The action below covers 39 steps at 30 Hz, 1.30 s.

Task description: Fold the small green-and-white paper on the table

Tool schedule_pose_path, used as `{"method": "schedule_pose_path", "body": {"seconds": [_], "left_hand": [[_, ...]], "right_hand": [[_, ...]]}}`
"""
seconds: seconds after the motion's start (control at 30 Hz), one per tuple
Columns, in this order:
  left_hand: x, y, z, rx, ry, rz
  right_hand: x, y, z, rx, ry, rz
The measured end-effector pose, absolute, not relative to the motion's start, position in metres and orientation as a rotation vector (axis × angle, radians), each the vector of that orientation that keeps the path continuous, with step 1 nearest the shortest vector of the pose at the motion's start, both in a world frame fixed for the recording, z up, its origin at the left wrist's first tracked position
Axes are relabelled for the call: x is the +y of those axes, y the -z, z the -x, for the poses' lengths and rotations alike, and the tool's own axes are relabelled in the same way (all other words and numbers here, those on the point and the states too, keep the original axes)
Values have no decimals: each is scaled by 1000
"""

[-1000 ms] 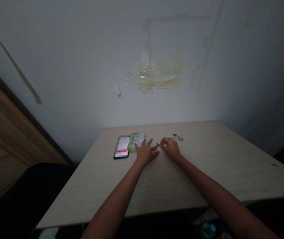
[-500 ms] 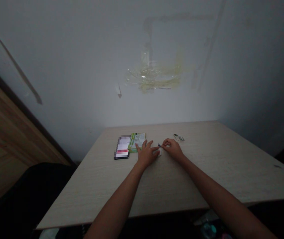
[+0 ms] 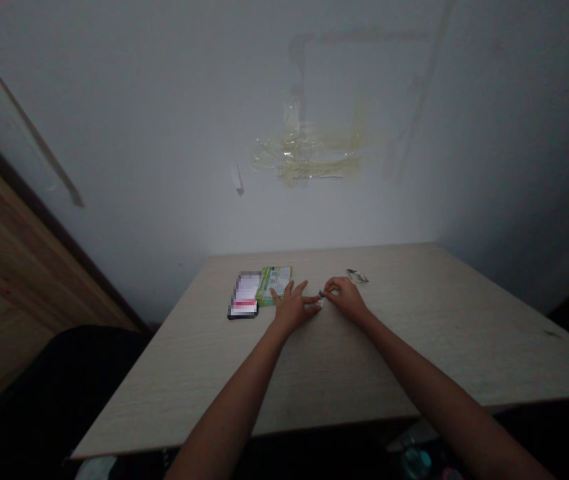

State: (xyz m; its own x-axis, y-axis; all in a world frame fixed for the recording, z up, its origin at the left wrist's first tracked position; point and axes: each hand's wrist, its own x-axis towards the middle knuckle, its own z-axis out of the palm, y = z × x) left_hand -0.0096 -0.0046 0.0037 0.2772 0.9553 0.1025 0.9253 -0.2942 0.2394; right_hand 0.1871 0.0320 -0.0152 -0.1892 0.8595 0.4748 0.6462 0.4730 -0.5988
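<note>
My left hand (image 3: 292, 308) lies with its fingers spread, the thumb and index fingertips touching a small white piece (image 3: 321, 303) on the table. The other fingers reach over the near right corner of a green-and-white box (image 3: 275, 279). From the right, my right hand (image 3: 345, 295) pinches a tiny dark blue bit (image 3: 321, 293) at the top of the white piece. What exactly these small items are is too small to tell, and the fingers partly cover them. Left of the box, against its edge, lies a phone (image 3: 244, 293) with a pixelated screen.
A crumpled wrapper-like scrap (image 3: 357, 275) lies beyond my right hand. The pale wooden table (image 3: 204, 380) meets a wall (image 3: 164, 133) with yellowed tape on it. A dark small mark (image 3: 553, 334) shows near the right edge. A bottle-like object (image 3: 417, 461) sits below the front edge.
Both hands stay nearly in place. The right fingertips have shifted very slightly, and the dark blue bit shows a little more while less of the white piece is visible.
</note>
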Motion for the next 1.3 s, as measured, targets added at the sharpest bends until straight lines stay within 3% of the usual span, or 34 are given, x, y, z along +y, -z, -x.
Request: {"method": "schedule_pose_path", "body": {"seconds": [0.9,1.3], "left_hand": [[-12,-3,4,1895,-491,-2439],[-12,-4,3,1998,-518,-2464]], "right_hand": [[41,24,-182,-1767,-423,1243],[31,17,-180,-2010,-179,1379]]}}
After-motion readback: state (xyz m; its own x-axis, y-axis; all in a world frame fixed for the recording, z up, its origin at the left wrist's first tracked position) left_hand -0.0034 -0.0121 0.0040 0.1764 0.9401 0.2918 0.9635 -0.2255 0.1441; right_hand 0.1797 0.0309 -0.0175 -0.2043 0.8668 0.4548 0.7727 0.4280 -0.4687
